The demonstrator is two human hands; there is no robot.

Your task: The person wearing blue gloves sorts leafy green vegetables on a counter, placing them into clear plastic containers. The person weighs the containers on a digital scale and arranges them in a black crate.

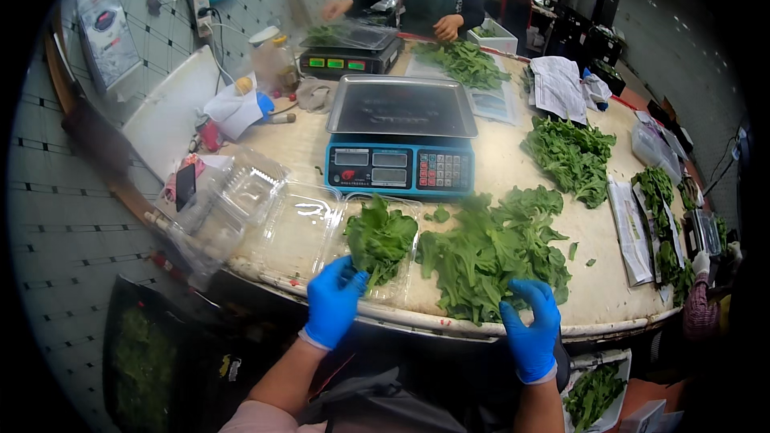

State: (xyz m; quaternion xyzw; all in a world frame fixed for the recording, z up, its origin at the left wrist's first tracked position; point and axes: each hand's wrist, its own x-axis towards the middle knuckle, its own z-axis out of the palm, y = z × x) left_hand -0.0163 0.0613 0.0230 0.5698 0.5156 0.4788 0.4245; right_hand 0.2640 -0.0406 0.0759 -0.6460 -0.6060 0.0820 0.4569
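Note:
My left hand, in a blue glove, is at the lower left edge of a bunch of leafy greens; whether its fingers grip a leaf is unclear. That bunch lies in a clear plastic clamshell container. My right hand, also blue-gloved, has thumb and fingers apart at the near edge of a larger pile of leafy greens. A blue digital scale with a bare metal pan stands behind the container.
More clear containers lie at left. Further greens and newspaper are at right. Across the table, a person works beside a second scale. A co-worker's gloved hand is at far right. A black crate stands below left.

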